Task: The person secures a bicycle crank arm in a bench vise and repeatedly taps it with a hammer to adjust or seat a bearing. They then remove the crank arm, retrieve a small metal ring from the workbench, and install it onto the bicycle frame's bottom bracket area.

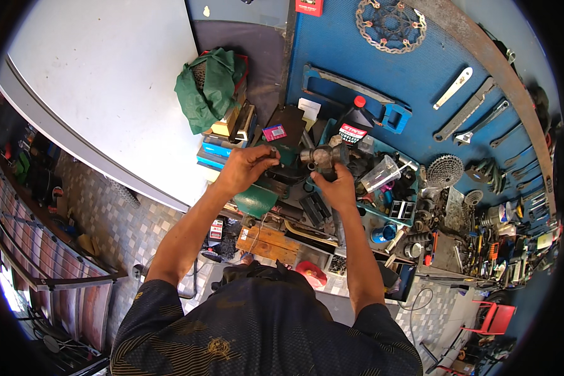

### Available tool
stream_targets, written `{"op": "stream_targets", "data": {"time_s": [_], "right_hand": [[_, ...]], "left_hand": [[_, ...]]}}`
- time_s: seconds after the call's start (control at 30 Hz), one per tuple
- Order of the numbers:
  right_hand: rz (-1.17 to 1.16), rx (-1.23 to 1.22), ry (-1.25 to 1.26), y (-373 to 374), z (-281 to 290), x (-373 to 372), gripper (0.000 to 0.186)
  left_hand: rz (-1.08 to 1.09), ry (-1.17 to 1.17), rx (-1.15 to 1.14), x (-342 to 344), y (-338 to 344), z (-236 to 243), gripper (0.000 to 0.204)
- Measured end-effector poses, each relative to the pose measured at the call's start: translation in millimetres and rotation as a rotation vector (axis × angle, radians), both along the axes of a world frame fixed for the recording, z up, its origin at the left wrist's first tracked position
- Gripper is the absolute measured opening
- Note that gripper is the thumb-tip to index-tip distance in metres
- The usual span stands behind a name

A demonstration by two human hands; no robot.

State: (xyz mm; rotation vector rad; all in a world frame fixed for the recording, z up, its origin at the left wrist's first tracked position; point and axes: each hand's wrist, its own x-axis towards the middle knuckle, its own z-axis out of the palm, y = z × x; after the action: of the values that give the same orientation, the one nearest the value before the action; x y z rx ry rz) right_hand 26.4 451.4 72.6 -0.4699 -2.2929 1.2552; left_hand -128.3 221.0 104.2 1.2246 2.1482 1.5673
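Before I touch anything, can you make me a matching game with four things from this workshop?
Things:
1. Hammer
2. Cloth
3. Hacksaw
4. Bottle

Clues:
A. Hangs on the blue panel
B. Has a red cap
C. Held in the right hand
D. Green and crumpled

Right pairs: 1-C, 2-D, 3-A, 4-B

- A repair workshop, probably for bicycles, though the rim of the view is warped and dim.
- Blue perforated wall panel (332,44) hung with a disc brake rotor (391,26), a hacksaw (357,83) and an adjustable wrench (482,123).
- Multi-cog cassette (445,171) by the panel.
- Crowded hand tools (494,250) along the surface.
- Hammer (323,156) in the right hand (339,189).
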Motion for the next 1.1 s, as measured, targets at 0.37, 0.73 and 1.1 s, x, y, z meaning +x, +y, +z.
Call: {"op": "stream_targets", "data": {"time_s": [0.37, 0.73, 1.1], "right_hand": [[0.191, 0.412, -0.014, -14, 157, 5, 0.044], [0.157, 0.629, 0.398, -35, 248, 1, 0.035], [0.353, 0.758, -0.272, -39, 183, -20, 0.034]], "left_hand": [[0.027, 0.043, 0.03, 4, 0, -2, 0.015], [0.033, 0.068, 0.136, 4, 4, -9, 0.015], [0.055, 0.041, 0.137, 10, 2, -8, 0.015]]}}
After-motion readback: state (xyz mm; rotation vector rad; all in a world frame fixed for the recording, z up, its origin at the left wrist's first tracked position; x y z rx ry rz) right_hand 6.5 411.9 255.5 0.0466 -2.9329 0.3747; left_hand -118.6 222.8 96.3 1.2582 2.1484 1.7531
